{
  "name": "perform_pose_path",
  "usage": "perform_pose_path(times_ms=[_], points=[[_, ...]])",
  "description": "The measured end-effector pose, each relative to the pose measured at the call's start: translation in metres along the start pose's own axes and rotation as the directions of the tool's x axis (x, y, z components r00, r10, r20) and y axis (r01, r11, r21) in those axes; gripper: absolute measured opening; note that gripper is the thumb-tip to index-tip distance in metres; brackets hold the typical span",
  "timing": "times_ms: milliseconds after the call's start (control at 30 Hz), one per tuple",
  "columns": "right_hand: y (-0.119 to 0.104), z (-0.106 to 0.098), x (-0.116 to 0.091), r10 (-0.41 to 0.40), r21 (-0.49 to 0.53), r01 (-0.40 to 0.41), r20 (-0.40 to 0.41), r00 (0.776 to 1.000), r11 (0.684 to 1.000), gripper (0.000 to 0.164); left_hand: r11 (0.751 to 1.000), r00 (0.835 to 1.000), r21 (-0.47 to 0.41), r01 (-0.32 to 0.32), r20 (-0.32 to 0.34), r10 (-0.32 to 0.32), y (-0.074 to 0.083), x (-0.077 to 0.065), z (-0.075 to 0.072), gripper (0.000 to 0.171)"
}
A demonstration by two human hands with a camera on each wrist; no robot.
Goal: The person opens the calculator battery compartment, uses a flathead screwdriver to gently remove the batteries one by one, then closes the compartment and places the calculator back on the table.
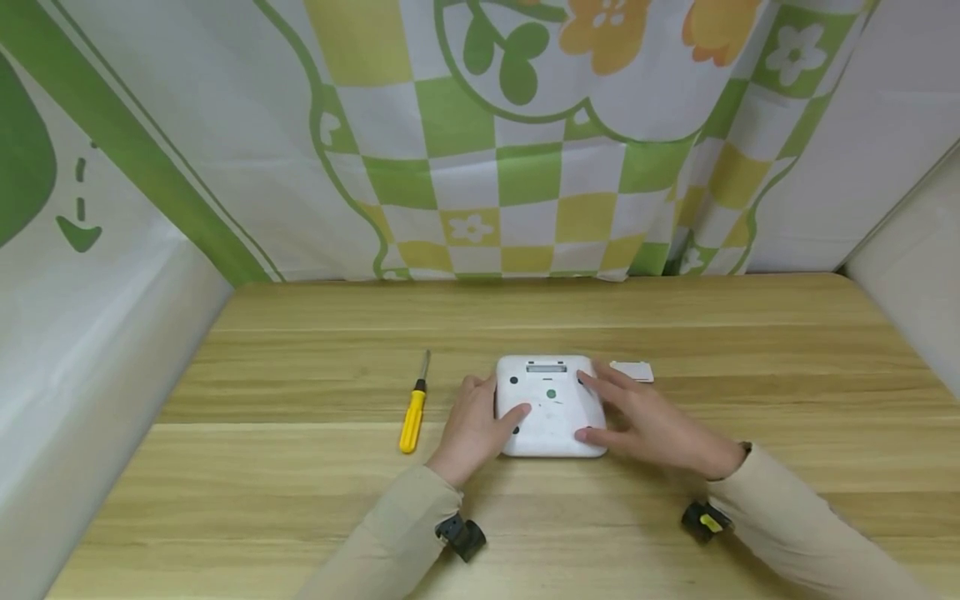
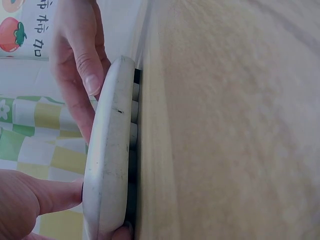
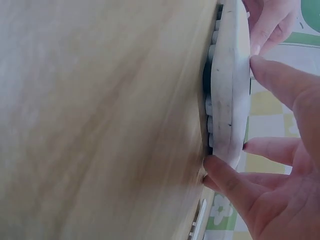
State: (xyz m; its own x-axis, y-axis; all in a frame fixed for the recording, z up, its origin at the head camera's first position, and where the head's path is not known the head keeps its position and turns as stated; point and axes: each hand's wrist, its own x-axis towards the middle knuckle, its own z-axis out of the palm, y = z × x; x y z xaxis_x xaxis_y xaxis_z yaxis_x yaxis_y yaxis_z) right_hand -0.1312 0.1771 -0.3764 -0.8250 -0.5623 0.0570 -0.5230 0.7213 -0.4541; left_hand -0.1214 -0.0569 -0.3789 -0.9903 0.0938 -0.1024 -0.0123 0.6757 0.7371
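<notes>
A scuffed white device (image 1: 557, 429) with a green dot (image 1: 551, 393) lies keys-down on the worktop (image 1: 225, 500), the left hand (image 1: 476, 427) gripping one edge, the right hand (image 1: 656, 423) spreading its fingers over the other. Contents of its slotted recess (image 1: 547, 368) cannot be made out; Chinese characters (image 2: 42, 22) mark the cloth (image 1: 528, 175) behind.

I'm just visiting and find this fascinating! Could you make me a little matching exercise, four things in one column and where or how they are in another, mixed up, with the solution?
Column one
1. Screwdriver
2. White device
3. Small white piece
4. Checked cloth

Column two
A. Hangs behind the table
B. Touched by the left hand and the right hand
C. Has a yellow handle
D. Lies flat, just beyond the right hand

Right pairs: 1-C, 2-B, 3-D, 4-A
</notes>
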Motion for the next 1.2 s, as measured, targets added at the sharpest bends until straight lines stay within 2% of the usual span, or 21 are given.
perform_pose_path(times_ms=[400, 567, 867, 1033, 1200], points=[[-0.006, 0.001, -0.001, -0.026, 0.021, 0.026, -0.011, 1.000, 0.999, 0.069, 1.000, 1.000, 0.005, 0.002, -0.005, -0.002, -0.003, 0.000, 0.001, 0.055], [-0.008, 0.001, 0.000, -0.013, 0.036, 0.012, 0.017, 1.000, 0.999, 0.069, 1.000, 1.000, 0.021, -0.005, -0.009, 0.005, -0.003, -0.001, 0.000, 0.055], [-0.011, -0.001, 0.002, 0.005, 0.060, -0.007, 0.035, 0.999, 0.998, 0.068, 0.997, 0.999, 0.075, -0.027, 0.026, 0.025, -0.001, -0.005, -0.007, 0.051], [-0.011, -0.002, 0.001, 0.011, 0.060, -0.013, 0.040, 0.999, 0.998, 0.068, 0.988, 0.998, 0.148, -0.049, 0.053, 0.042, 0.000, -0.006, -0.015, 0.048], [-0.010, -0.002, 0.002, 0.008, 0.053, -0.009, 0.032, 0.999, 0.999, 0.069, 0.962, 0.995, 0.255, -0.093, 0.060, 0.081, 0.001, -0.007, -0.024, 0.040]])
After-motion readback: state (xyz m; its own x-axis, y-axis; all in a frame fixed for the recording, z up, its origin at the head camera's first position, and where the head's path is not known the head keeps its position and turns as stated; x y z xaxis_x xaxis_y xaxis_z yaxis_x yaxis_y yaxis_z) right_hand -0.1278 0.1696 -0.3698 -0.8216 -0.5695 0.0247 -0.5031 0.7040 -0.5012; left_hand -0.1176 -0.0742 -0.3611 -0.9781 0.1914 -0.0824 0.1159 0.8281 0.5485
